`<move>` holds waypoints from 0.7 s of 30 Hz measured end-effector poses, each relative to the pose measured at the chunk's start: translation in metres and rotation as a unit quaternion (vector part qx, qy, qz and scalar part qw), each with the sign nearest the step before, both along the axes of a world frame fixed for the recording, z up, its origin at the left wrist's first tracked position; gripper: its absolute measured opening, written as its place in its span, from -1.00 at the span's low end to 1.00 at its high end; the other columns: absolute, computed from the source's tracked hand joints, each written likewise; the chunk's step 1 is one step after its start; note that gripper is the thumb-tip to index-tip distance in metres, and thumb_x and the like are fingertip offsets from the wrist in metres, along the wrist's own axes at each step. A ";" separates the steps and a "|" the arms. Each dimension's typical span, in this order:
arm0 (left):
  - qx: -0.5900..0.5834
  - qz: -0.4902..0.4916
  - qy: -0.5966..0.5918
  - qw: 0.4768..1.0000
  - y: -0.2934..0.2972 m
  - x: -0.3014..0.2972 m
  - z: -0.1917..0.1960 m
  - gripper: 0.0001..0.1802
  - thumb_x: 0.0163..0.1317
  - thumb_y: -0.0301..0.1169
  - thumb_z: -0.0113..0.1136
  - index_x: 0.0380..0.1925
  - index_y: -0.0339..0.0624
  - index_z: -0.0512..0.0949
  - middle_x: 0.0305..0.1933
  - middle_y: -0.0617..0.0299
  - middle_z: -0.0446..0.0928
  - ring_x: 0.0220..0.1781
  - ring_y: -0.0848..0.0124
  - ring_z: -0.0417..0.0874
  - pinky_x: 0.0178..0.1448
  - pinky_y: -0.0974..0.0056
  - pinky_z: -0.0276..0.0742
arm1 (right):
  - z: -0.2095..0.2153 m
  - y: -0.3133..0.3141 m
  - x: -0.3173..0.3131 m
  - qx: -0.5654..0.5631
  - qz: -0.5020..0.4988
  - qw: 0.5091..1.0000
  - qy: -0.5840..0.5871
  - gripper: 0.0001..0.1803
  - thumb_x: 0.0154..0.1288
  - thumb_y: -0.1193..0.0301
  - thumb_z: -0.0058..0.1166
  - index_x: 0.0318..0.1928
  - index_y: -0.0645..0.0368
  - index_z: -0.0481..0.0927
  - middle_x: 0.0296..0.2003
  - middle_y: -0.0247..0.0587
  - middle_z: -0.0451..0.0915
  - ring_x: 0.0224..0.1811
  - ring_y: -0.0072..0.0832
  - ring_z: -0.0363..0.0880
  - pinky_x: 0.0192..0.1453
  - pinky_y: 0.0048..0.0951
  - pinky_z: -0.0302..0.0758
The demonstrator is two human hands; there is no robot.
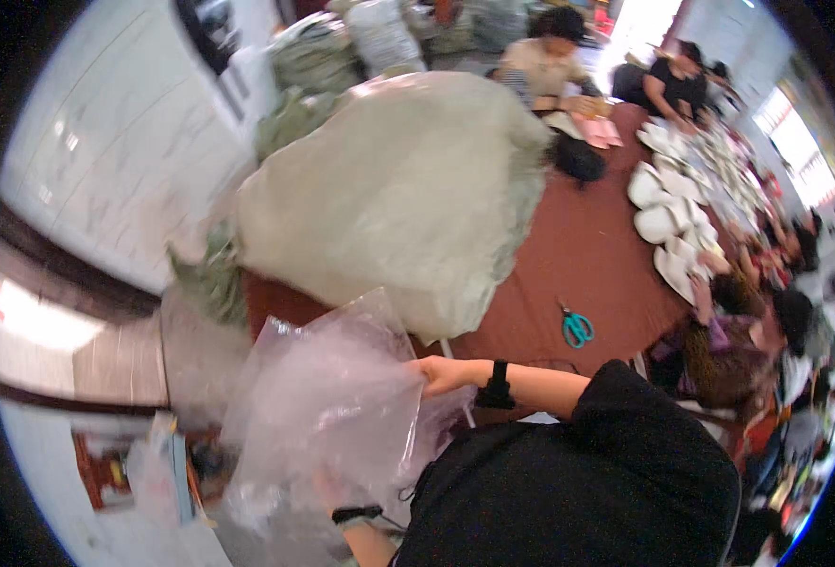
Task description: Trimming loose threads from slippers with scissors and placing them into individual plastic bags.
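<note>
A large, crinkled clear plastic bag (342,387) with a faint pink tint hangs in front of me, its upper corner reaching the table's edge. My right hand (444,375), with a black band at the wrist, has its fingers closed on the bag's right side. Lower down, my left hand (327,489) is at the bag's bottom part; the plastic covers it and blurs its fingers. Just beyond the bag, a big pale green woven sack (389,198) lies bulging over the table (578,255). Scissors with teal handles (577,329) rest on the brown tabletop to the right.
White shoe-like pieces (668,203) are piled along the table's right side. Several people sit there, one with a hand among the pieces. At the far end another person (545,66) handles pink pieces. Full sacks (318,57) stand at the back; a tiled wall (115,142) is on the left.
</note>
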State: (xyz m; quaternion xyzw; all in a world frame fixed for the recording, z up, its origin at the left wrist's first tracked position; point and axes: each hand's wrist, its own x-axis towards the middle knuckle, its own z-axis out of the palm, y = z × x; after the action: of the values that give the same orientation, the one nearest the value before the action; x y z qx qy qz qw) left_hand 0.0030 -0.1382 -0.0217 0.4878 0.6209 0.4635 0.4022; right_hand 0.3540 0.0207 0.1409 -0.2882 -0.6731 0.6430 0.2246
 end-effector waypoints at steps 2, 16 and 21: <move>0.000 -0.047 -0.017 0.999 0.040 0.022 0.003 -0.62 0.21 -0.43 0.02 0.04 -0.30 0.39 0.00 0.11 0.49 -0.05 0.25 0.54 0.03 0.16 0.50 | 0.029 -0.003 0.032 -0.057 -0.017 0.995 0.084 -0.39 0.08 0.51 0.11 0.20 0.20 0.30 0.04 -0.15 0.49 0.08 -0.42 0.41 0.17 -0.40 0.34; -0.125 -0.386 0.014 0.914 0.244 0.221 0.130 -0.65 0.23 -0.42 0.00 0.00 -0.34 0.41 -0.05 0.09 0.50 -0.12 0.27 0.57 -0.04 0.18 0.53 | 0.029 -0.050 0.223 -0.071 -0.194 0.960 0.188 -0.68 0.21 0.53 -0.04 -0.01 0.32 0.45 -0.10 -0.32 0.53 -0.05 -0.55 0.37 0.09 -0.46 0.33; -0.199 -0.463 0.054 0.862 0.264 0.288 0.153 -0.66 0.24 -0.41 0.00 -0.01 -0.35 0.41 -0.06 0.08 0.50 -0.15 0.27 0.57 -0.07 0.19 0.54 | -0.046 -0.095 0.254 -0.022 -0.365 0.930 0.036 -0.67 0.27 0.43 -0.03 0.01 0.33 0.47 -0.07 -0.29 0.56 -0.05 -0.50 0.41 0.12 -0.41 0.33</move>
State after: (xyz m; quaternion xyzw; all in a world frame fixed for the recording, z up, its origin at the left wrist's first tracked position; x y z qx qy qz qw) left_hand 0.2911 0.1255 0.1313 0.6529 0.4232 0.0637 0.6250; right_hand 0.6085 -0.0742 0.0951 -0.4957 -0.4983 0.5412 0.4616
